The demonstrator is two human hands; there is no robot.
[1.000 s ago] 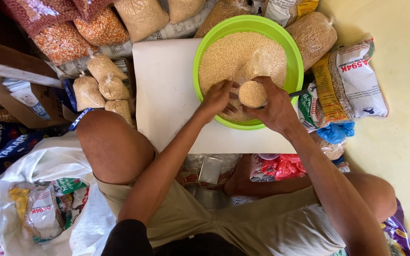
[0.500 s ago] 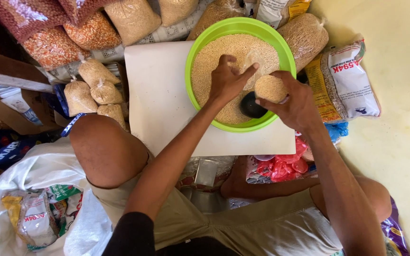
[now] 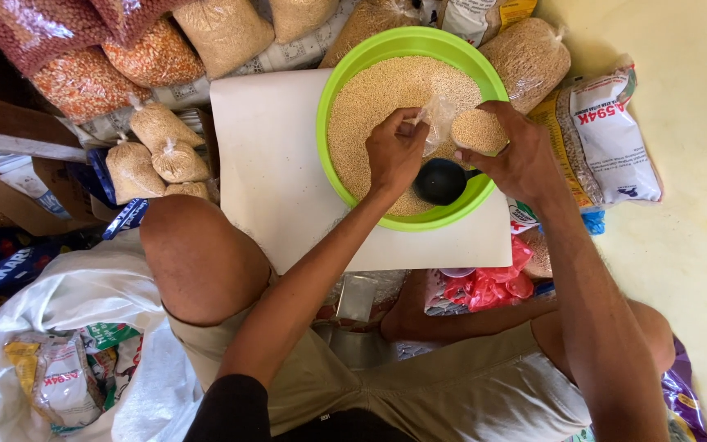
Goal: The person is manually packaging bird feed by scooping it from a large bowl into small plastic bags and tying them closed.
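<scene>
Small grain-filled plastic bag (image 3: 478, 129) sat in right hand (image 3: 517, 160) fingers; left hand (image 3: 394, 151) fingers pinched its open neck (image 3: 434, 115), left of bag, above green bowl (image 3: 345, 74).

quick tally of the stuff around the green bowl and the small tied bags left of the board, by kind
green bowl: 1
black scoop: 1
white board: 1
small clear bag of grain held by both hands, left hand and right hand: 1
small tied bags of grain: 4
total: 8

A small clear plastic bag of pale grain (image 3: 475, 129) sits in the right grip (image 3: 511, 155). Right of it lies a white red-printed sack (image 3: 615, 139); far left, knotted clear grain bags (image 3: 155, 147).
</scene>
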